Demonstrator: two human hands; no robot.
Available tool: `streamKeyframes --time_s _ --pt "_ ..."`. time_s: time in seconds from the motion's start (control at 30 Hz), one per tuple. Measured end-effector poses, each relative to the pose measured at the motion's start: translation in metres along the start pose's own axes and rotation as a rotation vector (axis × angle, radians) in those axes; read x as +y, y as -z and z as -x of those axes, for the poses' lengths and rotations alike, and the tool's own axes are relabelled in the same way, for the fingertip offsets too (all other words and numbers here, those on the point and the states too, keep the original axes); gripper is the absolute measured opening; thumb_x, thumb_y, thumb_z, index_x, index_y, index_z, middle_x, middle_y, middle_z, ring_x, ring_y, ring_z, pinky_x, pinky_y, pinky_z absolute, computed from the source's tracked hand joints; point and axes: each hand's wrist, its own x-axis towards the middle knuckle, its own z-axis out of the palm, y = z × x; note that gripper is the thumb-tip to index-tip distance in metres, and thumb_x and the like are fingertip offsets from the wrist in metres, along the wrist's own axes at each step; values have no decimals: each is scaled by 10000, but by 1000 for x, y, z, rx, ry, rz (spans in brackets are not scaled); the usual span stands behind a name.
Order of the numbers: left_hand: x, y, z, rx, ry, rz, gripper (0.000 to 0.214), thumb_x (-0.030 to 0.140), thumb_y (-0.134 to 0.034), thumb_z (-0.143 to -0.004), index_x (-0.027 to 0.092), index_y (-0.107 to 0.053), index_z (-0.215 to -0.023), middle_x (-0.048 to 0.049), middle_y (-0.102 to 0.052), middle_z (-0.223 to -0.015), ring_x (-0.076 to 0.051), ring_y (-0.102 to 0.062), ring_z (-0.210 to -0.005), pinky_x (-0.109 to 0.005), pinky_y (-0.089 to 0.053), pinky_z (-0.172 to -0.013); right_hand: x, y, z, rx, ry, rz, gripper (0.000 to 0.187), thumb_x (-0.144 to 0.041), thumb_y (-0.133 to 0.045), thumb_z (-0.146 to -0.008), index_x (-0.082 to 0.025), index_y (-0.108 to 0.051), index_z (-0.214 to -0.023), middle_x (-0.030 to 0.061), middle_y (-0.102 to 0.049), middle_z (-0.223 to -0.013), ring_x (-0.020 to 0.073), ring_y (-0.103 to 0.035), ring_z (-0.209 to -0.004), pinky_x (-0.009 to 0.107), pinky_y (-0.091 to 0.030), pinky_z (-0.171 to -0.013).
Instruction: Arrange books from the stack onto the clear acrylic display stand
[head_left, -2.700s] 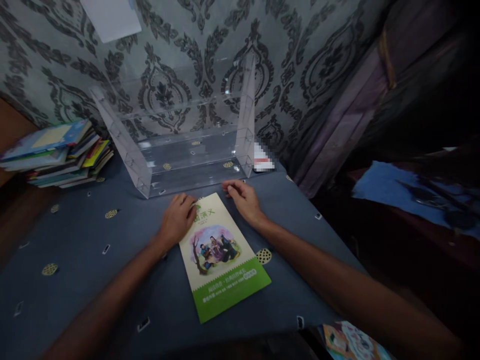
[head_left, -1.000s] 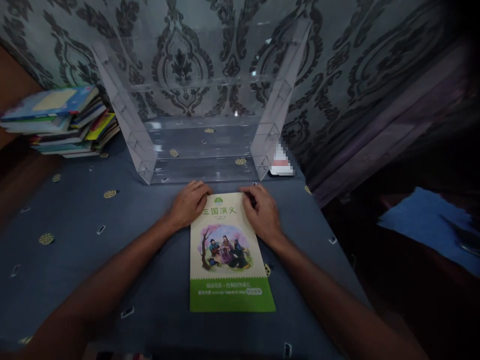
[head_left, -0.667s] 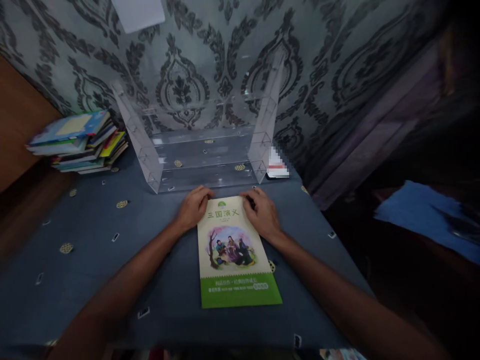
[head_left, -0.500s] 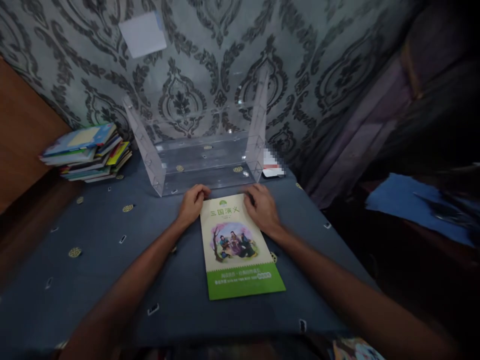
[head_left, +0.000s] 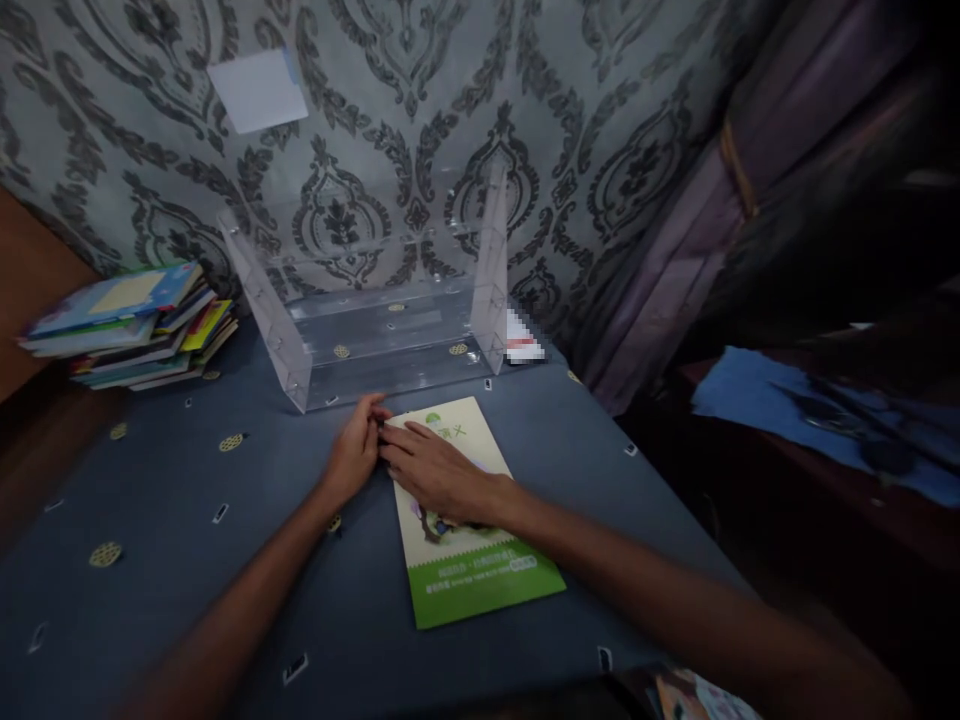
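A book [head_left: 487, 590] with a cream and green cover and a round picture lies face up on the blue patterned tablecloth. Across its upper half rests my right hand [head_left: 439, 475], palm down with fingers stretched toward the left, hiding part of the title and picture. My left hand [head_left: 356, 450] is on the cloth at the book's upper left edge, fingers loosely bent and apart. The fingertips of both hands meet or nearly meet there. Just beyond stands a clear acrylic rack [head_left: 491, 270] with tiered shelves.
A stack of books [head_left: 142, 320] sits at the table's left rear. Behind the rack is a patterned wall with a white card [head_left: 259, 90] on it. A blurred-out white item [head_left: 523, 340] lies right of the rack. At right are a tied curtain [head_left: 675, 280] and blue cloth [head_left: 780, 410].
My right hand has moved left from the book's right edge to lie across the cover. My left hand stays by the left edge. The view has shifted slightly.
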Motion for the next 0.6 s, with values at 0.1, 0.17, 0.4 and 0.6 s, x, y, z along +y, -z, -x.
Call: streamKeyframes --time_s 0.1,0.17,0.4,0.6 --pt "3 1 2 -30 -49 -79 356 167 -384 -934 206 -521 -1260 -76 -692 -1055 -214 -661 -972 -412 -526 -919 3 5 8 41 -45 -29 257 -203 -484 -1008 -142 -601 -1229 153 -640 -1308 241 -558 -1287 442 -426 -1139" --pt "4 1 3 -40 -83 -107 342 172 -377 -944 206 -527 -1250 -81 -694 -1067 -222 -661 -1000 -420 -524 -938 7 9 15 60 -77 -51 285 -200 -489 -1002 -157 -592 -1265 152 -633 -1333 238 -557 -1300 445 -429 -1143" --pt "8 1 4 -60 -128 -179 315 181 -378 -959 219 -533 -1231 -76 -686 -1076 -231 -646 -1038 -431 -522 -958 35 11 44 135 -216 -117 369 -222 -481 -995 -203 -577 -1351 138 -629 -1389 250 -552 -1339 509 -433 -1146" --pt "10 -1 5 -52 -143 -220 306 172 -412 -940 223 -533 -1216 -78 -677 -1079 -234 -639 -1041 -419 -519 -950 59 18 67 249 -303 -148 341 -161 -445 -976 -172 -661 -1239 154 -689 -1306 266 -634 -1247 549 -447 -1110"
